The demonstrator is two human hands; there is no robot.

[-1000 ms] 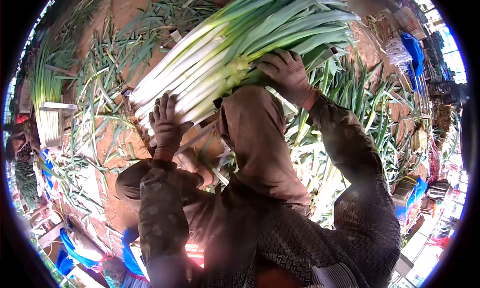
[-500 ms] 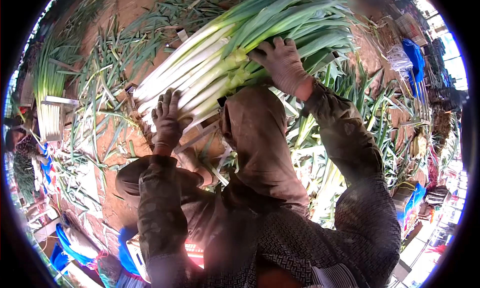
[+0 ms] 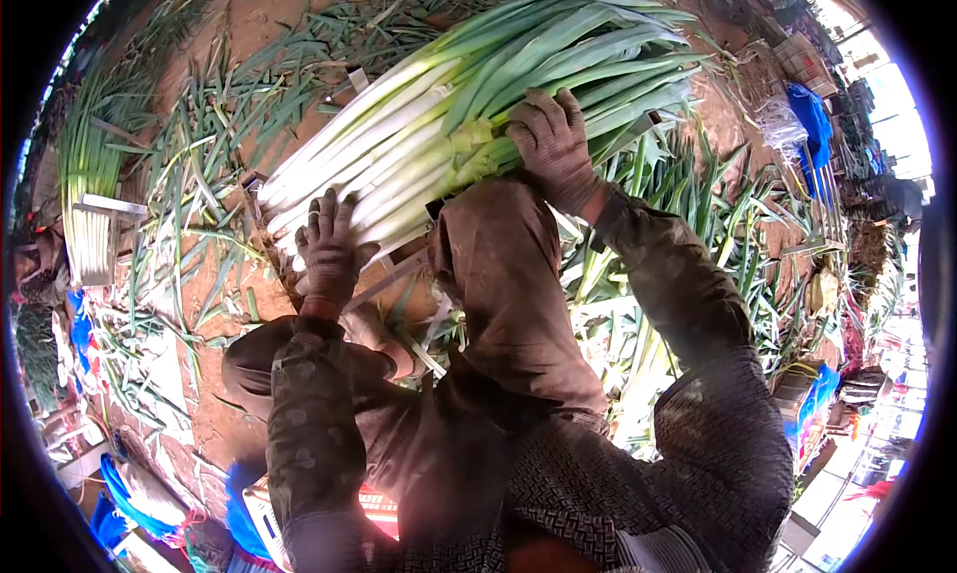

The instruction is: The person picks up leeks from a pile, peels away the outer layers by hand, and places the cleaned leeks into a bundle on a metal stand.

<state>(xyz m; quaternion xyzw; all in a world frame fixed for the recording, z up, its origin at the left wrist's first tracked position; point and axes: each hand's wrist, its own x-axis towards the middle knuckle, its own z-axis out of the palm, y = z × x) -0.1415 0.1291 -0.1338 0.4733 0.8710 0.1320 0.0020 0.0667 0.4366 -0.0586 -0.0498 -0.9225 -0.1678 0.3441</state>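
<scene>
A big pile of leeks (image 3: pixel 419 115) lies slanting in front of me, white root ends at the lower left, green leaves at the upper right. It rests in a low metal frame (image 3: pixel 399 266), mostly hidden beneath it. My left hand (image 3: pixel 331 254), in a thin knitted glove, lies on the white ends with its fingers spread. My right hand (image 3: pixel 558 152), gloved the same way, rests open on the near side of the pile where stems turn into leaves. My bent knee (image 3: pixel 508 244) is right beside the near edge.
Loose leaves (image 3: pixel 229 125) litter the brown ground. More leeks and leaves (image 3: pixel 638 344) lie to my right. Another upright-looking bundle (image 3: pixel 92 194) stands in a metal holder at the far left. Blue plastic (image 3: pixel 809 125) and crates (image 3: pixel 803 414) are at the right.
My right hand has shifted slightly left and down, its fingers now lying over the pile's near edge. My left hand stays on the white ends. The whole view has tilted slightly.
</scene>
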